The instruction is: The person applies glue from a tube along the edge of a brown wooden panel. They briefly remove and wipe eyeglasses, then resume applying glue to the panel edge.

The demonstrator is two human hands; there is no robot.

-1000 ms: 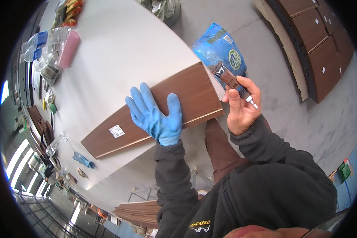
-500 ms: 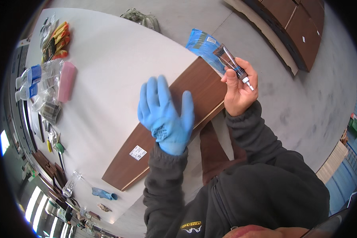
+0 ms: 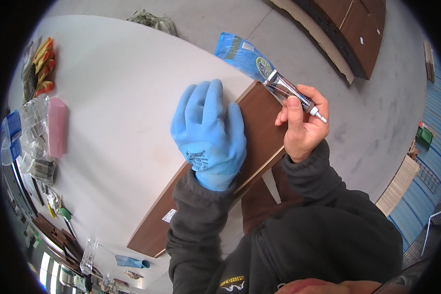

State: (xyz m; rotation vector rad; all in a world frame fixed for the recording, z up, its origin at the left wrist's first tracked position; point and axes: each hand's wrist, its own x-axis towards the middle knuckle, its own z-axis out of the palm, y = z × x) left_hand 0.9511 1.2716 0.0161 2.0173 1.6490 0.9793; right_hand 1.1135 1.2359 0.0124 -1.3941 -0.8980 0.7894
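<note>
My left hand [image 3: 208, 134], in a blue work glove, is over the dark brown wooden board [image 3: 262, 125] with its back up and its fingers stretched out. Whether it presses on the board is hard to tell. Bare fingers of my right hand [image 3: 306, 125] pinch a small squeeze tube [image 3: 290, 94] with brown contents. Its white nozzle points toward the lower right, above the board's far right end. A white label [image 3: 169, 215] shows on the near left part of the board, partly covered by my left sleeve. The board lies slantwise along the edge of the white table [image 3: 117, 98].
Orange and yellow gloves [image 3: 44, 63], a pink box [image 3: 57, 127] and clear plastic packaging [image 3: 36, 147] lie at the table's left. A blue glove [image 3: 132, 261] rests near the front. Beyond the table's corner is a blue bag [image 3: 242, 54]; brown panels [image 3: 350, 29] stand farther off.
My left thumb has drawn nearer to the fingers. The tube in my right hand has tilted flatter and sits slightly lower. The whole view has shifted, with the table items farther left.
</note>
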